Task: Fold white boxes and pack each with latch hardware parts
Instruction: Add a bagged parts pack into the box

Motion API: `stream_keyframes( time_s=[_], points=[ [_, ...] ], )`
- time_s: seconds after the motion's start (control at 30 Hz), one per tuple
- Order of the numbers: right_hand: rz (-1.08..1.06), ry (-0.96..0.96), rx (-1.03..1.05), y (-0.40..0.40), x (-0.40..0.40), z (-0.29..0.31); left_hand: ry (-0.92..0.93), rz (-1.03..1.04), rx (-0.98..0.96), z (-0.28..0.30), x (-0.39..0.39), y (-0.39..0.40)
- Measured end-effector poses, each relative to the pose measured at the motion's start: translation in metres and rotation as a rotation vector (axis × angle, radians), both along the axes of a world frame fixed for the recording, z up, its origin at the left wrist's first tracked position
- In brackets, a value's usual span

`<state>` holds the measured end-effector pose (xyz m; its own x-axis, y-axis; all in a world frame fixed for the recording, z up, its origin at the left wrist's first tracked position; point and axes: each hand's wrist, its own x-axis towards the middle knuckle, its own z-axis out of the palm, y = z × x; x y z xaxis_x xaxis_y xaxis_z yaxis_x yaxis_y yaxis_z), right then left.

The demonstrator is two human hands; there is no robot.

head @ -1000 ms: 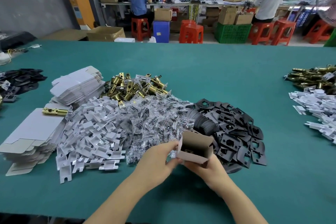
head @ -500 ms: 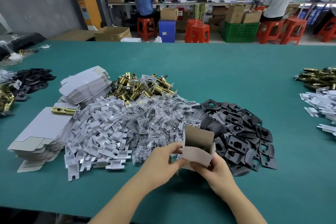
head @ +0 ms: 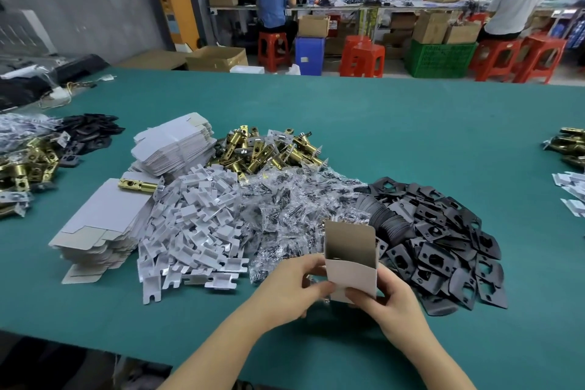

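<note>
Both hands grip a white box (head: pixel 351 275) upright above the green tabletop (head: pixel 411 123). The left hand (head: pixel 291 291) pinches its side. The right hand (head: pixel 387 301) pinches its front.

The box's (head: pixel 351 272) lower end sat hidden behind the left hand (head: pixel 292 290) and right hand (head: pixel 389 301), and its contents could not be seen. Both forearms ran off the bottom edge. The brass pile (head: pixel 569 146) and white pieces (head: pixel 571 193) at far right were cut by the edge. The bags' (head: pixel 297 206) contents were too small to tell.
</note>
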<state>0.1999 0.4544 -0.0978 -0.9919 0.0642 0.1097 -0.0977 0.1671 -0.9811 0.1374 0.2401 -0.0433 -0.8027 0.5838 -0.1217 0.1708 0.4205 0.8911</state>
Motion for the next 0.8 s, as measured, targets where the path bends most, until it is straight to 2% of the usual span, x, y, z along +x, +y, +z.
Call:
stream_keyframes(
  time_s=[0.13, 0.2, 0.27, 0.33, 0.4, 0.53, 0.67, 0.8],
  points=[
    [-0.046, 0.021, -0.017, 0.0, 0.002, -0.005, -0.04, 0.053, 0.019, 0.021, -0.017, -0.027],
    [-0.038, 0.016, 0.01, 0.002, 0.003, -0.008, 0.055, 0.195, -0.011, 0.036, -0.035, -0.051],
    [-0.036, 0.013, 0.03, 0.002, 0.003, -0.01, 0.244, 0.389, -0.151, 0.046, -0.057, -0.078],
    [-0.042, 0.005, 0.023, 0.001, 0.003, -0.011, 0.442, 0.558, -0.373, 0.047, -0.078, -0.103],
    [-0.046, 0.002, 0.014, 0.001, 0.003, -0.013, 0.546, 0.647, -0.53, 0.041, -0.098, -0.124],
    [-0.056, -0.005, -0.004, 0.002, 0.003, -0.015, 0.477, 0.599, -0.751, 0.027, -0.125, -0.149],
    [-0.052, -0.014, -0.022, 0.003, 0.003, -0.017, 0.457, 0.5, -0.787, 0.018, -0.138, -0.155],
    [-0.046, -0.016, -0.042, 0.002, 0.004, -0.016, 0.514, 0.529, -0.784, 0.015, -0.142, -0.154]
  ],
)
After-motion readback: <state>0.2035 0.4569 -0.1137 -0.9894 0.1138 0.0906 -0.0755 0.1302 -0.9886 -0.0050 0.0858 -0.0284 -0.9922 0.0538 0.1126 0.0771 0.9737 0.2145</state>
